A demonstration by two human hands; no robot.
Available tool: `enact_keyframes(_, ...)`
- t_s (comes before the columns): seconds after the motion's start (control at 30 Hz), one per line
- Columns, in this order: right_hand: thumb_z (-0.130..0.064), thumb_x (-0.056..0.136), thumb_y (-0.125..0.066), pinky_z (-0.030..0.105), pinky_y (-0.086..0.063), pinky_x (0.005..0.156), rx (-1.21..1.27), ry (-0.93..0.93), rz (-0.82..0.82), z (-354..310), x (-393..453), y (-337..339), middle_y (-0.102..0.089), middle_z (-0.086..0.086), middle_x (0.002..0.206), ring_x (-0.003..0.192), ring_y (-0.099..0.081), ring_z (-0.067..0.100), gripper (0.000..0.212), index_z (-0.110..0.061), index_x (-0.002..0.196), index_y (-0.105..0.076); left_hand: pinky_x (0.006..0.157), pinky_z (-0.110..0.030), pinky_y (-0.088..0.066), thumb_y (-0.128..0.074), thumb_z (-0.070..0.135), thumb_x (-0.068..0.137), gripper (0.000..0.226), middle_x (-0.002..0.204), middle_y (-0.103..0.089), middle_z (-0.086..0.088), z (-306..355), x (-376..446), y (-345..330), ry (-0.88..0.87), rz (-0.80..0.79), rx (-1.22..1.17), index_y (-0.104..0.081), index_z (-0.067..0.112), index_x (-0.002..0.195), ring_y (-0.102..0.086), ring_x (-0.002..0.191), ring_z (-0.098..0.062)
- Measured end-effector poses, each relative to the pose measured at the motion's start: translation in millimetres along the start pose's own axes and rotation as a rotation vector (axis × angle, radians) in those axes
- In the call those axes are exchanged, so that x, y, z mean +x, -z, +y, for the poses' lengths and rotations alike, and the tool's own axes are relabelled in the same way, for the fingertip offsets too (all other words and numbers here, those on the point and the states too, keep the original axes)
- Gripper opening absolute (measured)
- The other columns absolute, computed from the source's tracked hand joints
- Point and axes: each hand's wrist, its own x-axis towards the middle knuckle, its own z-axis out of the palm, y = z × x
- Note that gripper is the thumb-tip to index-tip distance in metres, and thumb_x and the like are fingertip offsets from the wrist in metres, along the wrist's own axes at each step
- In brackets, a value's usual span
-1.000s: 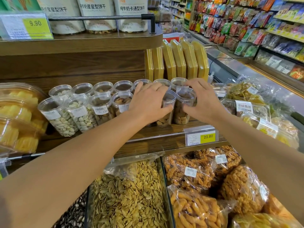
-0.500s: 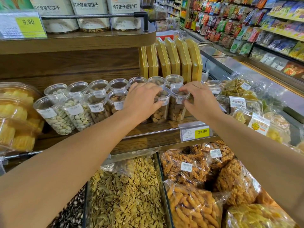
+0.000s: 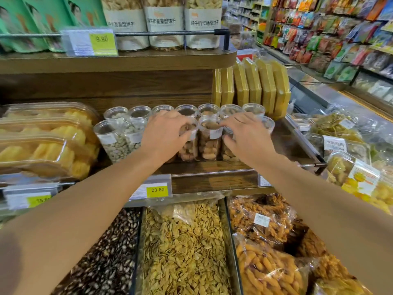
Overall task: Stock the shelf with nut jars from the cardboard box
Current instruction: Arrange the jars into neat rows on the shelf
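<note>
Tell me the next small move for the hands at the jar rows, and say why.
Probably nudge the front jars back and together. The left hand and the right hand both rest on front-row jars, either side of the middle nut jar. The front row sits ahead of the back row of jars on the wooden shelf, so squaring it up looks like the likely step.

Head view, down onto near shelf (image 3: 202, 167)

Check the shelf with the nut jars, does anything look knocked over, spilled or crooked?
Nothing stands out. The clear plastic nut jars stand upright in two rows on the wooden shelf, lids on, nothing spilled. The left hand and right hand rest on front-row jars, hiding a few.
</note>
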Motion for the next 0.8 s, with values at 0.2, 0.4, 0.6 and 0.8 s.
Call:
enact_keyframes(0.2, -0.025, 0.087, -0.065, 0.043, -0.040, 0.099, -0.078, -0.025, -0.084, -19.1, 17.3, -12.5, -0.063, 0.005, 0.117, 0.116, -0.049, 0.028, 0.032, -0.017, 0.118, -0.063, 0.097, -0.046, -0.042, -0.060, 0.031, 0.090, 0.032, 0.118, -0.065, -0.004, -3.6, -4.1, 1.2, 0.036, -0.033, 0.011, -0.065, 0.024, 0.120, -0.055, 0.110, -0.029)
enact_keyframes(0.4, -0.025, 0.088, -0.065, 0.041, -0.039, 0.098, -0.088, -0.025, -0.085, -19.3, 20.8, -14.2, -0.063, 0.003, 0.117, 0.115, -0.050, 0.026, 0.031, -0.018, 0.119, -0.062, 0.094, -0.043, -0.042, -0.062, 0.028, 0.089, 0.028, 0.114, -0.065, -0.003, -8.4, -2.9, -6.3, 0.032, 0.001, -0.011, -0.067, 0.021, 0.116, -0.055, 0.107, -0.028)
enact_keyframes(0.6, -0.027, 0.088, -0.063, 0.042, -0.038, 0.101, -0.099, -0.041, -0.122, -28.0, 23.5, -9.8, -0.060, 0.003, 0.121, 0.118, -0.047, 0.026, 0.036, -0.019, 0.122, -0.060, 0.099, -0.043, -0.040, -0.062, 0.036, 0.088, 0.035, 0.122, -0.063, -0.001, -11.0, -6.8, -0.4, 0.039, -0.021, -0.027, -0.064, 0.023, 0.121, -0.053, 0.115, -0.025)
enact_keyframes(0.8, -0.035, 0.091, -0.059, 0.039, -0.034, 0.104, -0.039, 0.035, -0.167, -71.1, 35.0, -15.3, -0.055, -0.002, 0.129, 0.125, -0.043, 0.023, 0.042, -0.023, 0.131, -0.054, 0.100, -0.043, -0.042, -0.063, 0.034, 0.089, 0.039, 0.122, -0.064, -0.004, -55.1, -32.6, 18.7, 0.128, 0.021, 0.031, -0.063, 0.021, 0.125, -0.054, 0.116, -0.027)
